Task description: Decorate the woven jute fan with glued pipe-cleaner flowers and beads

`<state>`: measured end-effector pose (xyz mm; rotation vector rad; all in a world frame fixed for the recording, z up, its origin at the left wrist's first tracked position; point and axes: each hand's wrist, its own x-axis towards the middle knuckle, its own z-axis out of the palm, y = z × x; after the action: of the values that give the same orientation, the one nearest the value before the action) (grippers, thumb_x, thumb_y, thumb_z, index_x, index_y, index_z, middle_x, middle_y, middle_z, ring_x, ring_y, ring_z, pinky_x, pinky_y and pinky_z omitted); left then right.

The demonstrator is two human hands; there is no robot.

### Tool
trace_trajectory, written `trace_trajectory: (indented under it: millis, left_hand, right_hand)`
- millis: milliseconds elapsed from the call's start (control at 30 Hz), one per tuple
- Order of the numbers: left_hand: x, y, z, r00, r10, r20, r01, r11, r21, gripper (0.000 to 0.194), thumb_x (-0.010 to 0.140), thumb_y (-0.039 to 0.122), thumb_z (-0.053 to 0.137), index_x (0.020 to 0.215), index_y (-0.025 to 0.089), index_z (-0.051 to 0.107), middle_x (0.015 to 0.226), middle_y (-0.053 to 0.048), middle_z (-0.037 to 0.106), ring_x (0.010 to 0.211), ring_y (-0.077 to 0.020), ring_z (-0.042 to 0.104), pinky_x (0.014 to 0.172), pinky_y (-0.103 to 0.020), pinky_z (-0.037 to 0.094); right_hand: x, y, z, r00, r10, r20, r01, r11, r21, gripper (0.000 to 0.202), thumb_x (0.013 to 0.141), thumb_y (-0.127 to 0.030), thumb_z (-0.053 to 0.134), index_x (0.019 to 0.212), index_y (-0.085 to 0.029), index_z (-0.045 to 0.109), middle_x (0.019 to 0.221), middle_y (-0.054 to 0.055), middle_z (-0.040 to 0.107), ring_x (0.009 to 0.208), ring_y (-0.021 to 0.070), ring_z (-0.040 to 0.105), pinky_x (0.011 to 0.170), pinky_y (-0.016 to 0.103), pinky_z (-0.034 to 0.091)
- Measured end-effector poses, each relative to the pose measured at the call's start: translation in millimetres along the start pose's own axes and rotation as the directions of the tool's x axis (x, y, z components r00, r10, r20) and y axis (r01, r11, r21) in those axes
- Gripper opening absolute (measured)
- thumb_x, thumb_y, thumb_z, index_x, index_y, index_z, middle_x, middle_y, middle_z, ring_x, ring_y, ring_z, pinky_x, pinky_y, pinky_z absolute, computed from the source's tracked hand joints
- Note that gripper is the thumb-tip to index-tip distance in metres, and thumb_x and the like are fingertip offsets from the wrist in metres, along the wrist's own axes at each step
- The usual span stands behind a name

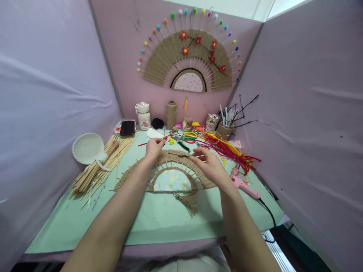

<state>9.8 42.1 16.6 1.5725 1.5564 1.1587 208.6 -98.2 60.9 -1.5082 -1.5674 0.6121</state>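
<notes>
A woven twine fan lies on the table, with a pale blue floral half-circle at its centre and a twine tassel at its lower edge. My left hand reaches past the fan's upper edge, fingers pinched at a red pipe cleaner piece; its fingertips are partly hidden. A thin dark twig rests along the fan's upper band. Over the fan's right side, my right hand has its fingers apart, close to the twig's right end. Whether it touches the twig, I cannot tell.
Thin sticks and a white round object lie left. Pliers, a twine spool and a bottle stand behind. Right are pipe cleaners and a corded pink glue gun. A finished fan hangs behind.
</notes>
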Motion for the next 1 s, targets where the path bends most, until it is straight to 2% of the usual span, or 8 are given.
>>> trace_trajectory:
  millis: [100,167,233,367,567,767,900,1000]
  left_hand:
    - [-18,6,-5.0,0.991,-0.095,0.096,0.133,0.789,-0.6,0.013,0.077,0.025,0.069,0.075,0.013,0.069,0.066,-0.002,0.063,0.057,-0.0081,0.052,0.053,-0.019,0.039]
    - [-31,7,-3.5,0.975,-0.115,0.191,0.221,0.613,-0.759,0.012,0.073,0.022,0.073,0.073,0.011,0.068,0.066,-0.001,0.062,0.055,-0.0049,0.051,0.052,-0.015,0.04]
    - [-42,6,-0.3,0.962,-0.119,0.244,0.269,0.538,-0.799,0.013,0.07,0.019,0.076,0.072,0.01,0.067,0.066,-0.001,0.062,0.055,-0.0041,0.053,0.053,-0.014,0.043]
    - [-52,1,4.4,0.954,-0.129,0.27,0.297,0.51,-0.807,0.011,0.071,0.015,0.075,0.074,0.011,0.066,0.065,-0.002,0.065,0.057,-0.0057,0.059,0.057,-0.015,0.048]
    - [-53,-3,5.8,0.948,-0.163,0.272,0.317,0.491,-0.812,0.011,0.073,0.011,0.073,0.077,0.011,0.063,0.07,-0.002,0.067,0.06,-0.0057,0.061,0.059,-0.015,0.048]
    - [-55,-4,8.8,0.937,-0.149,0.315,0.342,0.566,-0.75,0.013,0.073,0.013,0.075,0.078,0.012,0.063,0.071,-0.001,0.066,0.059,-0.006,0.059,0.06,-0.018,0.049]
    - [-50,-4,-0.5,0.922,-0.13,0.366,0.37,0.575,-0.729,0.016,0.074,0.006,0.068,0.089,0.011,0.064,0.077,-0.004,0.069,0.065,-0.0072,0.062,0.064,-0.018,0.051]
    - [-42,-7,-12.5,0.936,-0.157,0.316,0.347,0.566,-0.747,0.026,0.074,0.004,0.062,0.099,0.012,0.063,0.084,-0.007,0.071,0.07,-0.0084,0.065,0.066,-0.018,0.051]
  right_hand:
    - [7,4,32,0.999,-0.017,0.039,0.017,1.0,0.0,0.017,0.081,-0.03,0.067,0.095,-0.019,0.069,0.09,0.006,0.075,0.081,0.0206,0.07,0.074,0.033,0.054]
    - [15,7,54,0.999,-0.047,0.026,0.047,0.999,-0.008,0.013,0.08,-0.027,0.068,0.09,-0.018,0.069,0.088,0.006,0.076,0.08,0.0206,0.07,0.074,0.032,0.053]
    - [22,9,72,0.998,-0.064,0.012,0.064,0.998,-0.003,0.01,0.08,-0.025,0.069,0.087,-0.018,0.069,0.084,0.006,0.076,0.078,0.0203,0.07,0.073,0.032,0.052]
    - [31,15,90,0.994,-0.102,-0.033,0.102,0.995,-0.001,0.007,0.083,-0.025,0.065,0.085,-0.019,0.069,0.079,0.003,0.074,0.074,0.0189,0.068,0.072,0.03,0.051]
    - [29,23,94,0.979,-0.168,-0.117,0.162,0.985,-0.055,0.011,0.086,-0.023,0.058,0.087,-0.019,0.069,0.087,0.007,0.073,0.08,0.0214,0.065,0.078,0.033,0.049]
    - [26,27,92,0.964,-0.232,-0.129,0.222,0.971,-0.086,0.016,0.088,-0.022,0.056,0.086,-0.02,0.071,0.088,0.008,0.072,0.083,0.0229,0.064,0.081,0.034,0.048]
    - [25,30,89,0.963,-0.235,-0.135,0.225,0.971,-0.086,0.017,0.087,-0.021,0.056,0.087,-0.021,0.072,0.091,0.008,0.073,0.085,0.023,0.064,0.083,0.034,0.047]
    - [24,31,86,0.965,-0.229,-0.127,0.22,0.972,-0.079,0.017,0.086,-0.02,0.057,0.085,-0.021,0.073,0.09,0.007,0.074,0.085,0.0232,0.064,0.083,0.035,0.047]
